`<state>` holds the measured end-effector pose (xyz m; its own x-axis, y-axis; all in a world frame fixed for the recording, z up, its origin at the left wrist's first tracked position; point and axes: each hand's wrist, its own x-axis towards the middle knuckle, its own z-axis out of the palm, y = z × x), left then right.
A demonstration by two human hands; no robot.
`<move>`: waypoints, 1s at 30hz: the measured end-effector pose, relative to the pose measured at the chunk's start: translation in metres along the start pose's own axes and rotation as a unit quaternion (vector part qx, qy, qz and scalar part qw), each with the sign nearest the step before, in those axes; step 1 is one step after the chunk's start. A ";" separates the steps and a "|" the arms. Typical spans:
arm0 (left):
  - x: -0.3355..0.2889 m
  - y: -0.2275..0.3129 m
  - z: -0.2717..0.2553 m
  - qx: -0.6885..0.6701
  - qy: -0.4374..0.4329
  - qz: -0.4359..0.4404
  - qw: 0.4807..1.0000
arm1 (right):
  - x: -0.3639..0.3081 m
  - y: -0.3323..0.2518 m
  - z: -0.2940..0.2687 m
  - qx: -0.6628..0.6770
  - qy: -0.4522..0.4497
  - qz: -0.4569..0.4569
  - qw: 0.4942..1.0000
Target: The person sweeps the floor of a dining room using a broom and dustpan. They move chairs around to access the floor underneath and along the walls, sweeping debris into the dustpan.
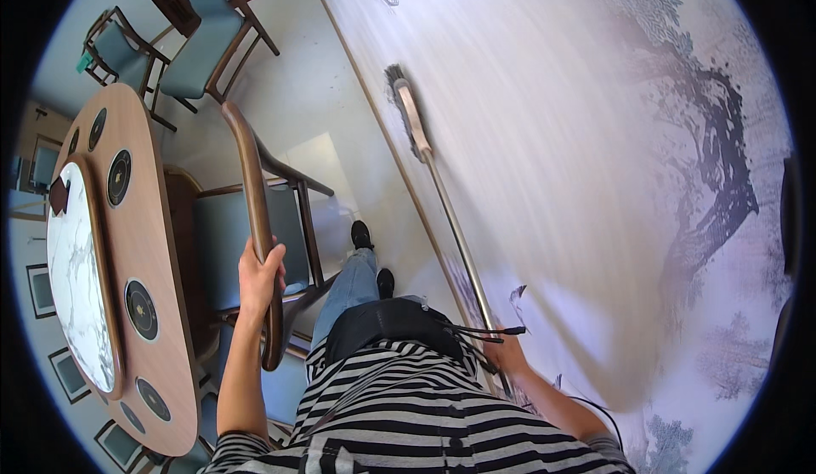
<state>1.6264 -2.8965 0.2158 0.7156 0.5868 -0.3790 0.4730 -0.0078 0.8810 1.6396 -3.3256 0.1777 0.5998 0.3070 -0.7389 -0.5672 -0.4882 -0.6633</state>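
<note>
With its fingers wrapped round the curved wooden top rail of a chair [252, 176], my left hand [259, 278] is closed. The chair has dark wooden legs and a blue-grey seat, and stands between me and the round table [140, 219]. My right hand [508, 355] is closed round the lower end of a broom [456, 229] with a long metal pole, partly behind cables at my waist. The broom's wooden head and dark bristles point away from me, in front of the pale wall; whether they touch it I cannot tell.
The table has a marbled centre [75, 278] and several dark round plates. More blue-grey chairs [197, 57] stand at the far left. A mural of trees covers the wall [578, 176] on my right, with a skirting strip [387, 130] along the pale floor [310, 74].
</note>
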 end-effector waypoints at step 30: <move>0.192 0.095 -0.022 0.128 0.238 0.106 0.957 | 0.394 -0.221 0.095 0.127 -0.062 0.134 0.981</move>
<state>1.7973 -2.7664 0.2326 0.5227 0.8521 0.0268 0.4974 -0.3303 0.8021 1.9472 -3.0192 0.0220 0.3451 0.2998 -0.8894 -0.8268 -0.3514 -0.4392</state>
